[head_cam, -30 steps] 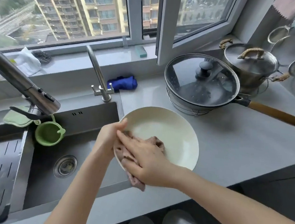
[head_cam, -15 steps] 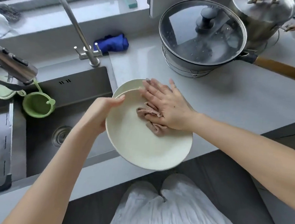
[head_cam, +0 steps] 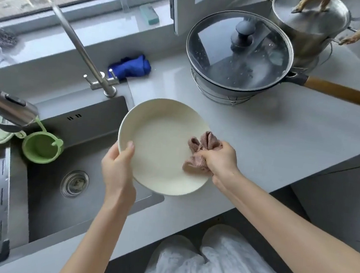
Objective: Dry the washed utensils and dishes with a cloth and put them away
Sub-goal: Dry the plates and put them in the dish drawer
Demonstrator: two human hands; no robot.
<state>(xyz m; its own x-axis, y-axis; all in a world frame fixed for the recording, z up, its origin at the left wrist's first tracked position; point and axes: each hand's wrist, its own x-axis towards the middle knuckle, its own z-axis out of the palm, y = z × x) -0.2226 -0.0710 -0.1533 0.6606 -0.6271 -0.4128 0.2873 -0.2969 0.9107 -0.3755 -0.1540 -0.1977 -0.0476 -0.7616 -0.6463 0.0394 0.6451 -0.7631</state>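
Head view: looked down on a grey bench (head_cam: 272, 144) with a steel sink (head_cam: 95, 194) set in its left part. Held above the sink's right edge and the bench: a cream plate (head_cam: 161, 143), tilted a little, its hollow side up. Gripped at the plate's left rim by the left hand (head_cam: 118, 170), thumb on top of the rim, the other fingers under the plate and hidden. Bunched in the right hand (head_cam: 221, 160): a pinkish-brown cloth (head_cam: 199, 151), pressed on the plate's right inner side. Right fingers curled tight together around the cloth, pinching it, with folds of the cloth sticking out above and to the left of the fist.

Behind the plate, at the sink's rear edge, stood a slim tap (head_cam: 84, 54), and just right of its base lay a crumpled blue rag (head_cam: 130, 66). Farther right on the bench, well apart from the plate, sat a pan (head_cam: 233, 88) under a glass lid (head_cam: 240, 50) spotted with drops, wooden handle pointing right. Behind it, a steel pot (head_cam: 308, 23) with its own lid on. At the left, hung at the sink's side near a second, thicker tap (head_cam: 7, 105): a small green cup (head_cam: 42, 147).
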